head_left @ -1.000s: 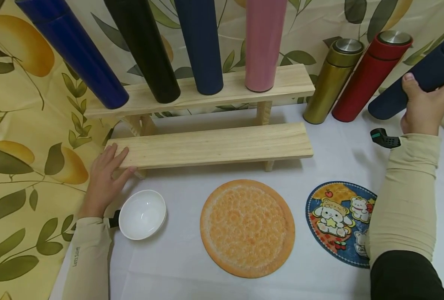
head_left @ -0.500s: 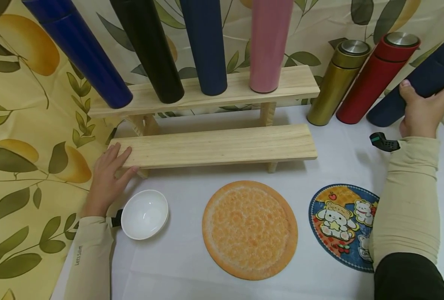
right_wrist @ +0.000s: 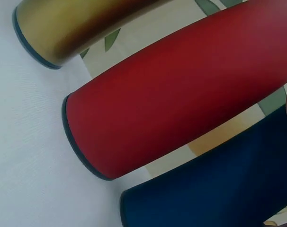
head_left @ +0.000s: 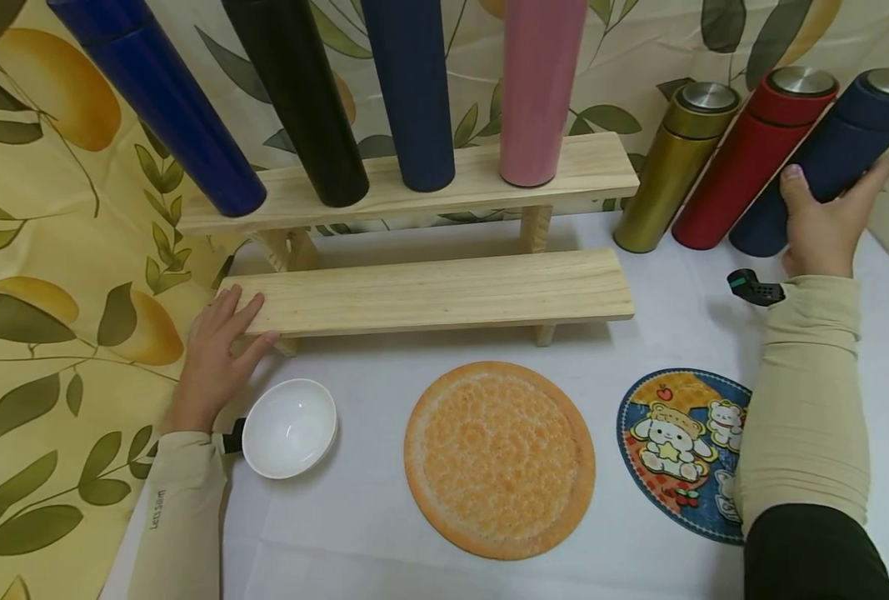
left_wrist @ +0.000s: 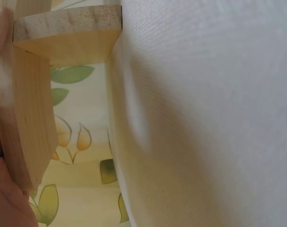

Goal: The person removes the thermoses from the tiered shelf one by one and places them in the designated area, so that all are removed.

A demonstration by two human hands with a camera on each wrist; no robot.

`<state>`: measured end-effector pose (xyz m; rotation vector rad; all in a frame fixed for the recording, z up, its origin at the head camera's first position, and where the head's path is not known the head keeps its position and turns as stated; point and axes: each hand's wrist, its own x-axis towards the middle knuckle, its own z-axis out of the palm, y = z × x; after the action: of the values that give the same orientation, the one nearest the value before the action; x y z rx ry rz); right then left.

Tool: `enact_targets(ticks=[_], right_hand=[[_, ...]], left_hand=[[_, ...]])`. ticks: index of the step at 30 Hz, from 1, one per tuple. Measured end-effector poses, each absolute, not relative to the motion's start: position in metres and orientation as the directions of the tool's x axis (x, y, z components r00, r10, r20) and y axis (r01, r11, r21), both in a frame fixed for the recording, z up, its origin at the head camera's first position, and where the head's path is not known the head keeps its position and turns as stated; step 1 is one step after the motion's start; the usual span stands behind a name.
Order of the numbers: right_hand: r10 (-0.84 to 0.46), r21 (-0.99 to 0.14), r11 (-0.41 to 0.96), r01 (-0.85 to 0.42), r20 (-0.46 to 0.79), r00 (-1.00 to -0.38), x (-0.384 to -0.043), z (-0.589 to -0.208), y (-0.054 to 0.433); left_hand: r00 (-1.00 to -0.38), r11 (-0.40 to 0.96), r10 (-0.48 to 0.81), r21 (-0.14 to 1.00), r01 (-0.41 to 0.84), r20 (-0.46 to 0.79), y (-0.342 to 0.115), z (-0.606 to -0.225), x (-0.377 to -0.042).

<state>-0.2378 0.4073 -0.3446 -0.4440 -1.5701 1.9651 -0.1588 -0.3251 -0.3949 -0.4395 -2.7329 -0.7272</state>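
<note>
My right hand (head_left: pixel 822 221) grips a navy blue flask (head_left: pixel 826 158) at the far right, standing on the white table beside a red flask (head_left: pixel 744 162) and a gold flask (head_left: pixel 669 167). In the right wrist view the red flask (right_wrist: pixel 181 94), the navy flask (right_wrist: pixel 214 189) and the gold flask (right_wrist: pixel 77 23) fill the frame. My left hand (head_left: pixel 215 354) rests with straight fingers on the left end of the lower shelf (head_left: pixel 437 292) of a wooden two-step rack. The left wrist view shows that shelf end (left_wrist: pixel 25 113) close up against the palm.
On the upper shelf (head_left: pixel 444 179) stand a blue, a black, a navy and a pink flask (head_left: pixel 537 92). A white bowl (head_left: pixel 290 429), a round orange mat (head_left: pixel 500 458) and a cartoon mat (head_left: pixel 684 450) lie at the front. A leaf-print cloth (head_left: pixel 47 317) hangs behind and left.
My right hand has moved the navy flask left and more upright, close beside the red flask. The left hand has stayed on the shelf end.
</note>
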Motion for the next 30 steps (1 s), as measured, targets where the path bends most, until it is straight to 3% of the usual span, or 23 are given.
enact_targets(ticks=[4, 11, 30], right_hand=[[0.627, -0.976, -0.127, -0.175, 0.058, -0.777, -0.238, -0.347, 0.405], [0.595, -0.988, -0.145, 0.053, -0.130, -0.793, -0.236, -0.366, 0.413], [0.581, -0.978, -0.161, 0.129, -0.200, -0.789, -0.240, -0.379, 0.420]], left_hand=[[-0.918, 0.828, 0.216, 0.437, 0.352, 0.332, -0.325, -0.394, -0.158], [-0.918, 0.827, 0.215, 0.438, 0.352, 0.332, -0.325, -0.393, -0.156], [-0.911, 0.823, 0.222, 0.433, 0.367, 0.349, -0.327, -0.396, -0.158]])
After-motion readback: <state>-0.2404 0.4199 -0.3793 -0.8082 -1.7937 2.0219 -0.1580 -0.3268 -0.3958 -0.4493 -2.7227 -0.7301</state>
